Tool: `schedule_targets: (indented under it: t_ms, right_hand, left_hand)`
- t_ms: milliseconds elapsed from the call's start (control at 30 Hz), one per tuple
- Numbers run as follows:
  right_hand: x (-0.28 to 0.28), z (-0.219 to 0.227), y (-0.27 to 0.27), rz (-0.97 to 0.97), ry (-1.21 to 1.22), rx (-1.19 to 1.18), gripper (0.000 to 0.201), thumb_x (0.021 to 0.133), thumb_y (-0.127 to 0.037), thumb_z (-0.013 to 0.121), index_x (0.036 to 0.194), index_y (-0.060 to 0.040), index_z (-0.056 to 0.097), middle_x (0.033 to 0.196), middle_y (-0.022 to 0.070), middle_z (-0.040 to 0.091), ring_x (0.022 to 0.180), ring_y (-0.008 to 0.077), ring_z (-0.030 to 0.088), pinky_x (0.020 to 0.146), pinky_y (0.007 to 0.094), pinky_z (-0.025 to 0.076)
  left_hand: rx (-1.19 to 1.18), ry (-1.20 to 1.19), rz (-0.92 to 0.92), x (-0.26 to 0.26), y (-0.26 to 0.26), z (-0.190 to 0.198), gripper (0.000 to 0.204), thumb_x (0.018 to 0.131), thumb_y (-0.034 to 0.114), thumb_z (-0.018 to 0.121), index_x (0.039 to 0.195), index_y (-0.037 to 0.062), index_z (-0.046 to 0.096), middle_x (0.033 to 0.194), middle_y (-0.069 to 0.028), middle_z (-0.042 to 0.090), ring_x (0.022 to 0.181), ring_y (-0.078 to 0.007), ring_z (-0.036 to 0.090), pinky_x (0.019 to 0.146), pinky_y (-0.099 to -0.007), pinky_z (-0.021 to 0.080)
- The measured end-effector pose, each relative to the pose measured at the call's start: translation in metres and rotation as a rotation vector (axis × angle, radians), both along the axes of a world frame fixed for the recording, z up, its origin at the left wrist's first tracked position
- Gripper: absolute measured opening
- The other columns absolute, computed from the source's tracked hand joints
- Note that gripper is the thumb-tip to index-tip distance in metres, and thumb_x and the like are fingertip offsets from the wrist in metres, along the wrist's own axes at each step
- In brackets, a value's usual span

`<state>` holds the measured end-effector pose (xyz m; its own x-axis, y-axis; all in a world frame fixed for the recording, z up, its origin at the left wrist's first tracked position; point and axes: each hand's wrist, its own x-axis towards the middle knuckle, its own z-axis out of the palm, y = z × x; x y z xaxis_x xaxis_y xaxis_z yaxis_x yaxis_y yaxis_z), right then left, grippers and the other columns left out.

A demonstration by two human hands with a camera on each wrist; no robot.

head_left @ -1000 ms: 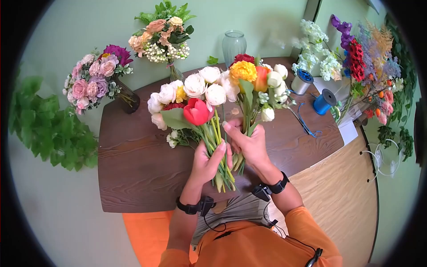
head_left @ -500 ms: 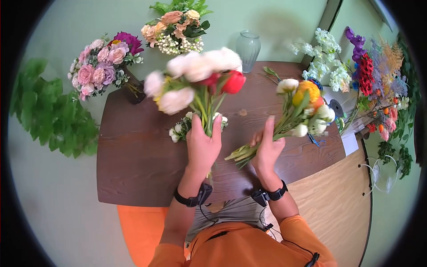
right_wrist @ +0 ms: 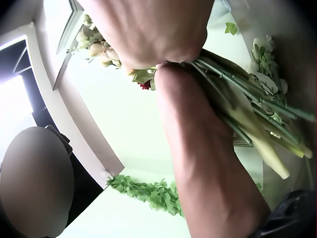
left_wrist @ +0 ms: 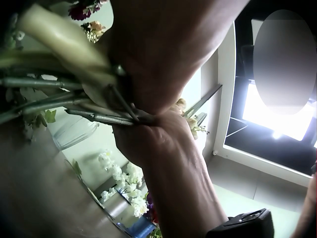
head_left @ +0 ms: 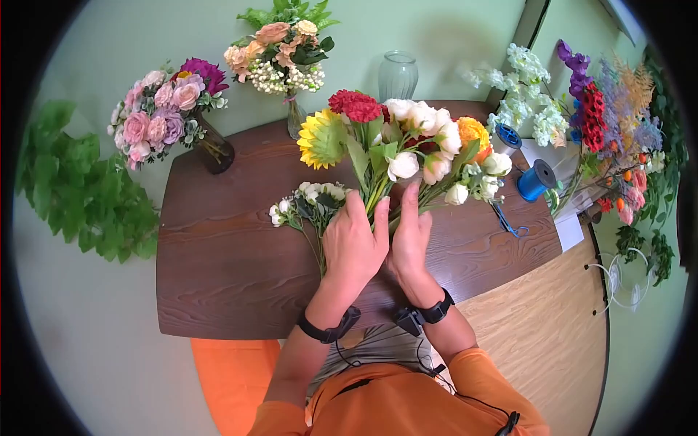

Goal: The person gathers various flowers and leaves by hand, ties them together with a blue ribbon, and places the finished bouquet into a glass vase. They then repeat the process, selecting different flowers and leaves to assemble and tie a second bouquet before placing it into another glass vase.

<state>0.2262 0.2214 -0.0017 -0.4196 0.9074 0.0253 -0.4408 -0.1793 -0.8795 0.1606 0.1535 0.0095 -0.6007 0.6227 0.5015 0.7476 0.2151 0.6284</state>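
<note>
My left hand (head_left: 352, 236) grips the stems of a bouquet with a sunflower (head_left: 317, 139), a red carnation (head_left: 356, 106) and several white blooms (head_left: 403, 167). Close beside it, nearly touching, my right hand (head_left: 411, 243) holds a smaller bunch with a yellow-orange carnation (head_left: 473, 135) and white buds (head_left: 498, 163). The two bunches overlap above the hands. Bare cut stems (right_wrist: 270, 129) jut out below the hands in the right wrist view. Green and pale stems (left_wrist: 44, 84) cross the left wrist view. A sprig of small white flowers (head_left: 309, 198) lies on the table left of my left hand.
The dark wooden table (head_left: 218, 276) bears a pink bouquet in a dark vase (head_left: 213, 147) and a peach bouquet (head_left: 280, 54) at the back. A glass vase (head_left: 398, 75) stands behind. Ribbon spools (head_left: 536, 180) and tall flowers (head_left: 592, 109) are at right.
The hands were apart half a second ago and have come together. The left bouquet has been turned, so its sunflower and red carnation now show; the right bunch has moved left against it.
</note>
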Motion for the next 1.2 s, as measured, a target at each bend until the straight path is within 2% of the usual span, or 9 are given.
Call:
schedule_targets:
  t_ms: [300, 367, 600, 667, 733, 967, 1067, 1133, 1200]
  right_hand:
    - [-0.006, 0.012, -0.001, 0.033, 0.165, -0.236, 0.051, 0.106, -0.048, 0.053, 0.114, 0.0010, 0.062, 0.099, 0.0064, 0.067, 0.086, 0.0122, 0.064, 0.075, 0.0268, 0.054]
    - [-0.009, 0.003, 0.002, 0.073, 0.141, -0.210, 0.036, 0.109, -0.032, 0.050, 0.123, 0.0001, 0.060, 0.108, 0.0061, 0.066, 0.095, 0.0121, 0.063, 0.080, 0.0269, 0.052]
    - [-0.008, -0.019, 0.001, 0.246, 0.431, -0.206, 0.041, 0.099, -0.029, 0.057, 0.127, 0.0005, 0.057, 0.122, 0.0082, 0.062, 0.115, 0.0183, 0.057, 0.103, 0.0348, 0.044]
    - [-0.008, -0.010, 0.000, 0.205, 0.395, -0.106, 0.042, 0.098, -0.024, 0.065, 0.130, 0.0012, 0.055, 0.122, 0.0093, 0.063, 0.114, 0.0188, 0.060, 0.102, 0.0351, 0.047]
    - [-0.007, 0.006, -0.001, 0.305, 0.256, -0.023, 0.047, 0.096, -0.013, 0.066, 0.138, 0.0040, 0.050, 0.128, 0.0176, 0.065, 0.117, 0.0270, 0.065, 0.104, 0.0406, 0.052]
    - [-0.006, 0.007, 0.019, 0.328, 0.269, -0.238, 0.025, 0.094, -0.009, 0.074, 0.116, -0.0021, 0.063, 0.103, 0.0054, 0.069, 0.090, 0.0143, 0.069, 0.077, 0.0294, 0.059]
    - [-0.003, 0.007, 0.024, 0.318, 0.236, -0.235, 0.019, 0.094, -0.010, 0.074, 0.107, -0.0043, 0.062, 0.088, 0.0024, 0.067, 0.071, 0.0117, 0.065, 0.068, 0.0300, 0.059]
    - [0.000, 0.004, 0.029, 0.315, 0.234, -0.219, 0.018, 0.093, -0.011, 0.075, 0.104, -0.0046, 0.062, 0.084, 0.0019, 0.064, 0.067, 0.0117, 0.063, 0.067, 0.0304, 0.058]
    - [0.000, 0.005, 0.030, 0.343, 0.226, -0.243, 0.019, 0.091, -0.009, 0.076, 0.102, -0.0046, 0.061, 0.080, 0.0021, 0.063, 0.064, 0.0118, 0.061, 0.066, 0.0302, 0.057]
  left_hand:
    - [0.081, -0.007, 0.049, 0.003, 0.001, -0.008, 0.040, 0.101, 0.030, 0.059, 0.117, -0.0059, 0.051, 0.090, -0.0277, 0.066, 0.078, -0.0469, 0.066, 0.063, -0.0539, 0.051]
    - [0.048, 0.008, 0.055, 0.006, 0.000, -0.006, 0.040, 0.101, 0.029, 0.058, 0.120, -0.0057, 0.051, 0.091, -0.0276, 0.066, 0.078, -0.0468, 0.066, 0.063, -0.0537, 0.052]
    - [-0.058, 0.012, -0.016, 0.008, -0.004, 0.002, 0.038, 0.101, 0.023, 0.055, 0.125, -0.0061, 0.048, 0.097, -0.0283, 0.066, 0.077, -0.0469, 0.067, 0.065, -0.0545, 0.054]
    - [-0.032, 0.024, -0.029, 0.007, -0.005, 0.004, 0.036, 0.101, 0.020, 0.055, 0.122, -0.0070, 0.047, 0.094, -0.0296, 0.065, 0.076, -0.0484, 0.066, 0.063, -0.0555, 0.053]
    - [-0.108, 0.038, -0.069, 0.008, -0.007, 0.008, 0.042, 0.100, 0.018, 0.055, 0.131, -0.0080, 0.044, 0.109, -0.0321, 0.061, 0.086, -0.0482, 0.066, 0.067, -0.0544, 0.054]
    - [-0.044, 0.046, -0.295, 0.001, -0.028, 0.014, 0.056, 0.096, 0.017, 0.063, 0.141, -0.0059, 0.039, 0.130, -0.0294, 0.050, 0.112, -0.0445, 0.062, 0.086, -0.0468, 0.056]
    - [0.080, -0.326, -0.273, 0.002, -0.045, 0.031, 0.076, 0.083, 0.014, 0.082, 0.142, -0.0036, 0.038, 0.134, -0.0213, 0.053, 0.117, -0.0306, 0.063, 0.094, -0.0427, 0.053]
    - [0.130, -0.167, -0.189, -0.016, -0.054, 0.017, 0.078, 0.083, 0.024, 0.084, 0.139, -0.0054, 0.039, 0.130, -0.0232, 0.055, 0.112, -0.0351, 0.065, 0.094, -0.0448, 0.053]
    - [0.122, -0.388, -0.325, -0.025, -0.059, 0.002, 0.075, 0.086, 0.025, 0.083, 0.138, -0.0056, 0.039, 0.131, -0.0232, 0.057, 0.116, -0.0307, 0.064, 0.098, -0.0431, 0.052]
